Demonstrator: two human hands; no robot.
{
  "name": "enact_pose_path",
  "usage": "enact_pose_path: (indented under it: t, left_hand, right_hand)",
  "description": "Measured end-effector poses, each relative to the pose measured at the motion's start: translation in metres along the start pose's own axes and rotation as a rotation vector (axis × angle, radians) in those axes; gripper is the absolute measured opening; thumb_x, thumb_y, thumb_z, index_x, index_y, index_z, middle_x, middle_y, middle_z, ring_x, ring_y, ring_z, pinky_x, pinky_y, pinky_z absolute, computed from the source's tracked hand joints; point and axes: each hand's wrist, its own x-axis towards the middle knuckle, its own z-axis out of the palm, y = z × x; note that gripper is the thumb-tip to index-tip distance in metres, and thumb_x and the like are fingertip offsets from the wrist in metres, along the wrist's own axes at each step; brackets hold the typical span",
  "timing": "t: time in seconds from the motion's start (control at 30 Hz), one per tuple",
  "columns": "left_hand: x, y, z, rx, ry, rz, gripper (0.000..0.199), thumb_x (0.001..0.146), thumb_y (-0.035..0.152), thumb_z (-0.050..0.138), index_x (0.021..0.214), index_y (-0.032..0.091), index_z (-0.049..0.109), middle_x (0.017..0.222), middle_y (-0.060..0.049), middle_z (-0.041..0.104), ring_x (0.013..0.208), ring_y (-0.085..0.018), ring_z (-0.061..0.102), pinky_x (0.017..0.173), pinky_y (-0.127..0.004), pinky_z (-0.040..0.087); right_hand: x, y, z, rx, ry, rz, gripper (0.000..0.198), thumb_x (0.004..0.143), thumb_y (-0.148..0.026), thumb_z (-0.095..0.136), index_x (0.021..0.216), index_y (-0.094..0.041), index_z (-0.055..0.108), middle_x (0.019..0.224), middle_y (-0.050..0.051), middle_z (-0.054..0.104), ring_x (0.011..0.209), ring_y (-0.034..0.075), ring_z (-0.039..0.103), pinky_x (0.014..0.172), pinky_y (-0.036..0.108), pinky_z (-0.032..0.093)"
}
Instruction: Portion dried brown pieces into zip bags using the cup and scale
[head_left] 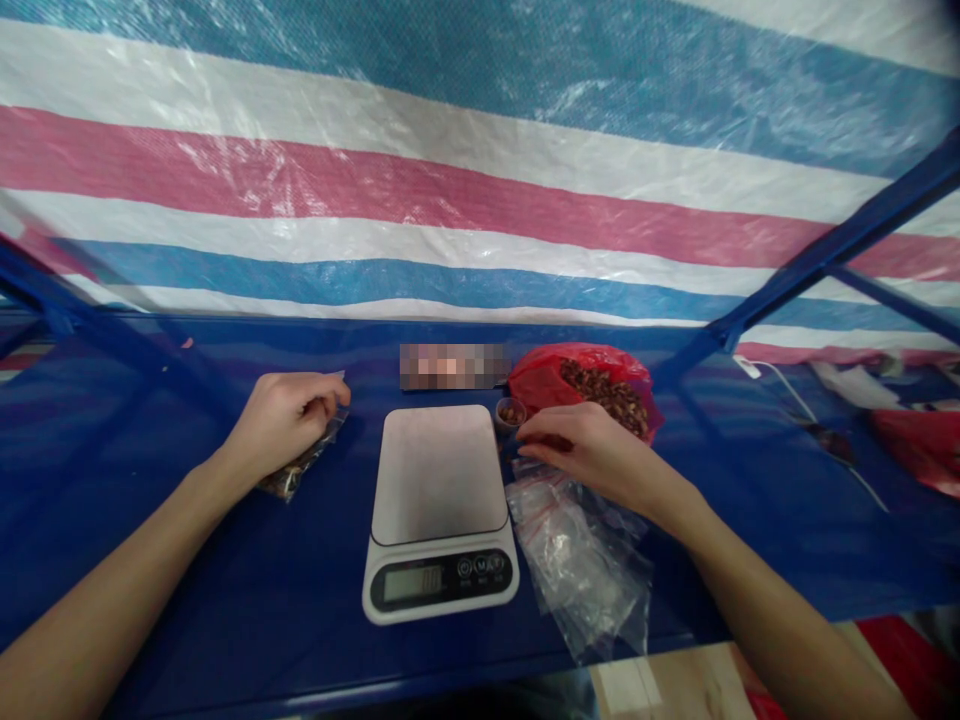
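My left hand (289, 415) is closed on the top of a small clear plastic bag (300, 465) with brown contents, left of the kitchen scale. The kitchen scale (441, 475) is white, its plate bare, and its display seems to read 0.0. My right hand (589, 450) is above the near end of the red bag, fingers stretched toward the scale and slightly apart, with nothing visible between them. Just below it lies a pile of clear zip bags (574, 550); whether the fingers touch them I cannot tell. A small clear cup (511, 413) with brown pieces stands beside the fingertips.
Behind my right hand a red plastic bag (536, 372) lies open with many brown dried pieces (606, 392). A blurred-out flat object (454, 367) lies behind the scale. Blue metal posts (840, 240) flank the blue shelf (300, 620), with a striped sheet (420, 190) behind.
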Motion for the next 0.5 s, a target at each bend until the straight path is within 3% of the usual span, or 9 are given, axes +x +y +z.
enact_pose_path:
  t: [0.17, 0.33, 0.5]
  left_hand:
    - [0.000, 0.004, -0.003, 0.031, -0.017, -0.011, 0.033, 0.071, 0.009, 0.044, 0.076, 0.017, 0.076, 0.067, 0.000, 0.074, 0.063, -0.015, 0.070, 0.068, -0.024, 0.048]
    - [-0.001, 0.002, -0.002, 0.045, -0.031, -0.013, 0.032, 0.074, 0.010, 0.044, 0.075, 0.017, 0.075, 0.071, -0.002, 0.076, 0.067, -0.015, 0.071, 0.070, -0.024, 0.048]
    - [-0.002, -0.002, 0.000, 0.035, -0.036, -0.026, 0.032, 0.074, 0.008, 0.045, 0.077, 0.018, 0.075, 0.069, 0.000, 0.074, 0.066, -0.015, 0.069, 0.071, -0.024, 0.048]
  right_hand:
    - [-0.003, 0.004, 0.011, -0.052, -0.046, 0.021, 0.018, 0.091, -0.017, 0.080, 0.109, -0.018, 0.080, 0.093, 0.005, 0.080, 0.078, 0.018, 0.075, 0.071, 0.027, 0.054]
    - [-0.004, 0.000, 0.021, -0.121, -0.048, 0.052, 0.030, 0.096, -0.019, 0.076, 0.126, -0.018, 0.076, 0.110, 0.010, 0.080, 0.097, 0.025, 0.077, 0.083, 0.035, 0.059]
    - [-0.005, 0.001, 0.028, -0.167, -0.085, 0.022, 0.025, 0.100, -0.019, 0.069, 0.124, -0.019, 0.076, 0.109, 0.009, 0.077, 0.095, 0.024, 0.077, 0.081, 0.035, 0.061]
